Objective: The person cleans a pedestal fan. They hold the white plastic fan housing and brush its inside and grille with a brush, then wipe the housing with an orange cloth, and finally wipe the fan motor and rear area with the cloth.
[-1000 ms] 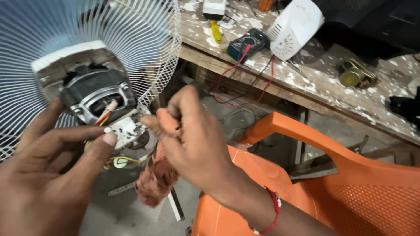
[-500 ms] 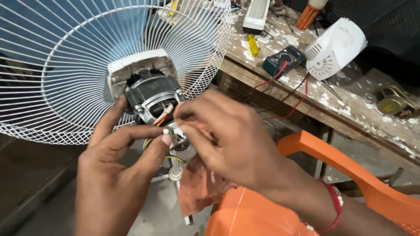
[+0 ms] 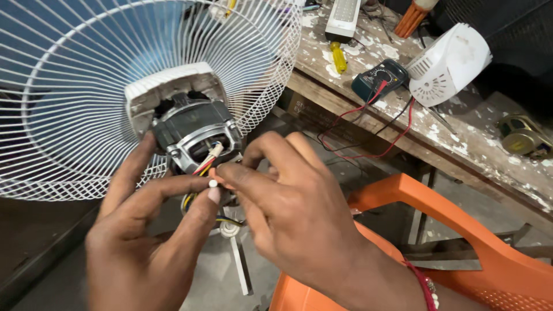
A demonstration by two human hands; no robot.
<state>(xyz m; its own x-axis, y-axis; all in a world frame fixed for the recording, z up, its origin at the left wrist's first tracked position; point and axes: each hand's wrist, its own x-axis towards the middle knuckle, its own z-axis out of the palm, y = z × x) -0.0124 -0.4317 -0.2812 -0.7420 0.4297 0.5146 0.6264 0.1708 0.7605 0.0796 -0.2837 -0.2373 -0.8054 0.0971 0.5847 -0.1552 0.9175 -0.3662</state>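
Observation:
A grey fan motor (image 3: 193, 135) with coloured wires sits at the back of a white wire fan guard (image 3: 115, 69). My left hand (image 3: 144, 242) reaches up from below, its fingers against the motor's lower edge and its thumb beside a small white part (image 3: 212, 184). My right hand (image 3: 288, 213) comes in from the right and pinches that small white part and the wires (image 3: 204, 167) just under the motor. The two hands touch at their fingertips. What lies under my right palm is hidden.
A paint-splattered wooden bench (image 3: 461, 138) runs along the right, carrying a multimeter (image 3: 380, 78) with red leads, a yellow screwdriver (image 3: 339, 56), a white fan housing (image 3: 449, 63) and a brass-coloured part (image 3: 521, 138). An orange plastic chair (image 3: 449, 230) stands at the lower right.
The view has shifted so the fan and motor sit more to the left and closer. Both hands stay at the small white part below the motor, fingers pinched more tightly together.

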